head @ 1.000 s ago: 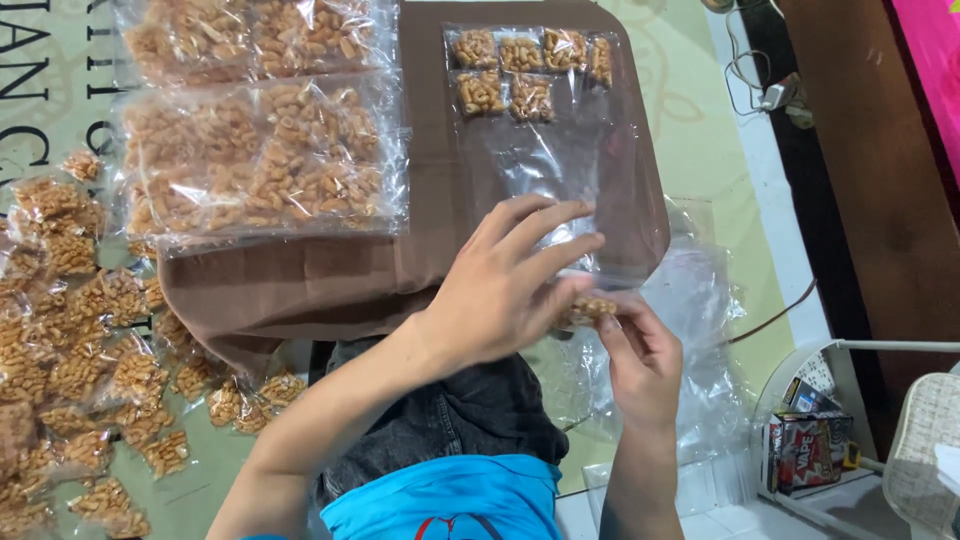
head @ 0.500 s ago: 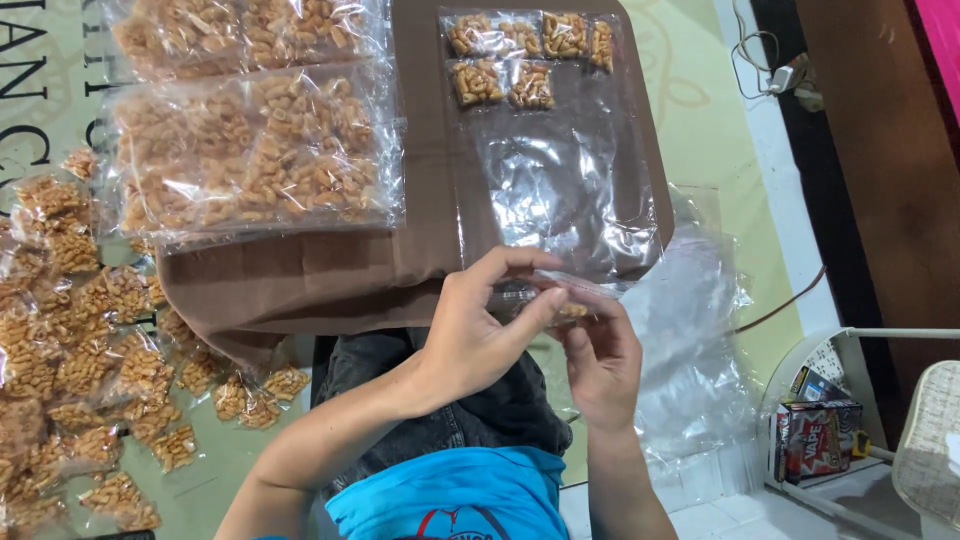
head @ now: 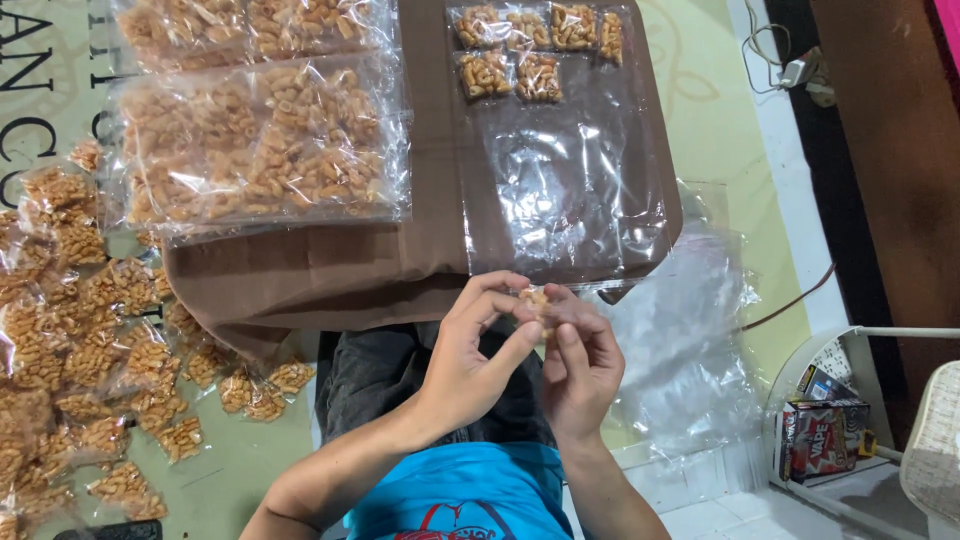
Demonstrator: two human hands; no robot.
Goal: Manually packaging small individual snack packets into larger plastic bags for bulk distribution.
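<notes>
Clear plastic snack packet (head: 535, 300), small and filled with golden fried pieces, is pinched between left hand (head: 470, 350) and right hand (head: 580, 365), both closed narrowly on it, near the brown cloth's (head: 350, 265) front edge.

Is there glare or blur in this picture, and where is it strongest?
Head view: strong white glare on the clear plastic sheet over the brown board; softer shine on the filled snack bags; the left hand and right hand are slightly soft, so the small packet lacks detail.
</notes>
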